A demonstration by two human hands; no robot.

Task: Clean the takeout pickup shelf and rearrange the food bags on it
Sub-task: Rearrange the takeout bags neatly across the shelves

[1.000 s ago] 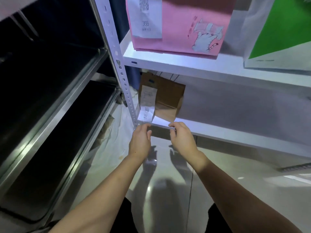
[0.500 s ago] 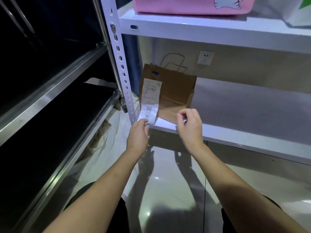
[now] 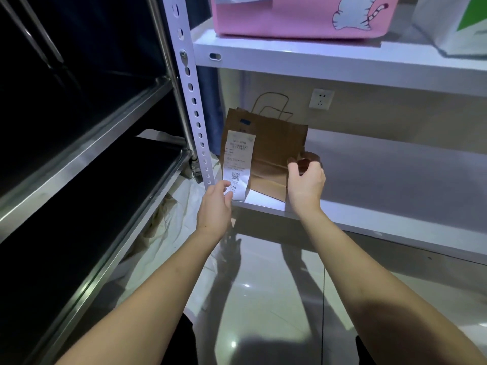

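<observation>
Bare forearms; dark trousers (image 3: pixel 187 341)

Only legible text: "B20" printed at the bottom of the white receipt (image 3: pixel 238 164) stuck on the brown paper bag (image 3: pixel 274 151), just below a QR code. Upper receipt lines are too small and blurred to read. Pink bag (image 3: pixel 290 17) on the upper shelf carries a cartoon drawing, no readable lettering.

The right hand (image 3: pixel 305 180) has gone up from the shelf (image 3: pixel 369 219) edge to the bag's (image 3: pixel 274 151) right side; the left hand (image 3: pixel 216 204) now fingers the receipt (image 3: pixel 238 164).
</observation>
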